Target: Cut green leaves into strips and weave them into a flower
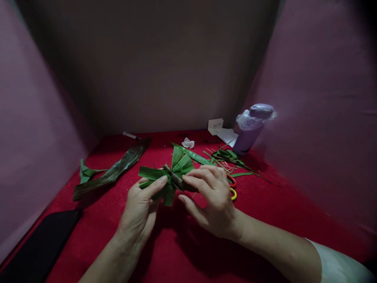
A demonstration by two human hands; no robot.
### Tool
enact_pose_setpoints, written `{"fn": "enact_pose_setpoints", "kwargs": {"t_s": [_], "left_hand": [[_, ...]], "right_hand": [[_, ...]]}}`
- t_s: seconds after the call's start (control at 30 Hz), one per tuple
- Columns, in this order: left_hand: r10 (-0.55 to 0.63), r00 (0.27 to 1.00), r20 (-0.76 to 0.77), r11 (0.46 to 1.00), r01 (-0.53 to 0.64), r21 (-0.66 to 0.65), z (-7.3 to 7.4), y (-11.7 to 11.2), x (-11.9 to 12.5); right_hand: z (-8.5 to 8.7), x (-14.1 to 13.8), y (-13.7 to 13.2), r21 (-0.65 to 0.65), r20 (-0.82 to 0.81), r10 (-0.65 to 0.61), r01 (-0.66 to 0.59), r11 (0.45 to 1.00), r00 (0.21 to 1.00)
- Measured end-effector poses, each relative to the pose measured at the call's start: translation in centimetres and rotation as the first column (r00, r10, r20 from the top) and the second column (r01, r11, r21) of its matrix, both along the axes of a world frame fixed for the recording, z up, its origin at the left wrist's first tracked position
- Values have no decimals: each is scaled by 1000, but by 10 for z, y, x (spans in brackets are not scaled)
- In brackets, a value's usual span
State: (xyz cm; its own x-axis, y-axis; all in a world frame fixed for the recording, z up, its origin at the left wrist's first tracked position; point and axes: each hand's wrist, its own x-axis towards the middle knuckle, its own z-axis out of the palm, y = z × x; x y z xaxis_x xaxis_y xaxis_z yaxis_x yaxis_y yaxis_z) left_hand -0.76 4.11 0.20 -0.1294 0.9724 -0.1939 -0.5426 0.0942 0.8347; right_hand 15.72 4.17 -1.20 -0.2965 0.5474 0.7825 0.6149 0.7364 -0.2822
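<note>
Both my hands hold a green leaf craft (172, 173), a bundle of folded leaf strips fanning out from a dark middle, just above the red cloth. My left hand (141, 210) grips its left side, thumb pressed on a strip. My right hand (210, 200) pinches the dark middle from the right, fingers curled over it. Part of the bundle is hidden under my fingers.
A long dark leaf (113, 171) and a folded green strip (85, 173) lie at the left. Leaf scraps and thin sticks (228, 157), a purple bottle (251, 127), paper pieces (220, 131), scissors handles (232, 188) sit at the right. A black flat object (41, 245) lies near left.
</note>
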Motion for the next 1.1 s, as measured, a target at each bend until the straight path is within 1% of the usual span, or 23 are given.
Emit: {"fn": "enact_pose_setpoints", "kwargs": {"t_s": [0.13,0.33,0.53,0.7,0.9,1.03,1.1], "left_hand": [[-7,1000,-6,1000,7,17,0,-2,3],[8,1000,-23,998,-7,57,-4,-3,5],[-25,999,-22,997,27,72,-6,-4,10],[-35,999,-19,998,36,56,-5,-7,10],[-53,998,-25,998,54,42,-2,-10,15],[-90,995,-43,995,91,34,-4,-10,16],[-77,997,-29,996,78,40,-6,-8,15]], "right_hand": [[-4,-3,1,10,18,-47,47,999,999],[-5,-3,-1,-46,10,-54,54,997,998],[-6,-4,-1,-71,-24,-126,124,990,992],[-6,-5,-1,-86,-33,-127,124,989,991],[-6,-7,-1,-94,-41,-175,171,981,984],[-6,-7,0,-94,-36,-191,187,978,981],[-6,-7,-1,-108,-24,-169,165,980,985]]}}
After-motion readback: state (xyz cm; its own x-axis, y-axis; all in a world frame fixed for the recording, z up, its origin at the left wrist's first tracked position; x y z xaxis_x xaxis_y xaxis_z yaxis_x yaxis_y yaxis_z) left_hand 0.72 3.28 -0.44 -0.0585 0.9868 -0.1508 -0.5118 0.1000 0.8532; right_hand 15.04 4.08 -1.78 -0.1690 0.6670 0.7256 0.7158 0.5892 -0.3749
